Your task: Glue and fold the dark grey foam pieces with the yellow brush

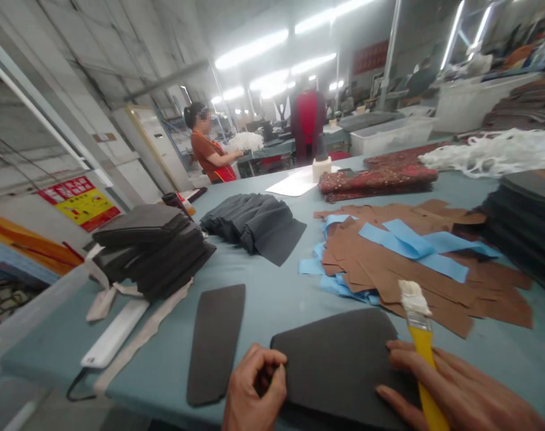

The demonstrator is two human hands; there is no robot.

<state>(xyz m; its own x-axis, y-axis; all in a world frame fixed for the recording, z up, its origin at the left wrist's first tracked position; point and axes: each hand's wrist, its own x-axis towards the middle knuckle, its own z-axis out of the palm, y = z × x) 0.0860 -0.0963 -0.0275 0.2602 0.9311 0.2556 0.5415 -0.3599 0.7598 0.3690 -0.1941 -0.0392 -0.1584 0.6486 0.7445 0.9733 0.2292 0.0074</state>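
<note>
A dark grey fabric panel [335, 359] with rounded corners lies in front of me, on top of others like it. At its left edge my left hand [257, 386] is closed, thumb and forefinger pinching the edge. My right hand [443, 383] rests its fingertips on the panel's right side. Between its fingers it holds a paintbrush [420, 341] with a yellow handle, bristles up and coated in something whitish. To the left of my left hand, a narrower dark panel [216, 344] lies flat on the table.
Stacked dark panels [160, 251] stand at left beside a white flat device [115, 335]. Grey cloth pieces [254, 224], brown pieces [371, 257] and blue strips [429, 245] lie beyond the panels. Another dark stack [524, 221] is at right. A person [209, 146] stands past the table.
</note>
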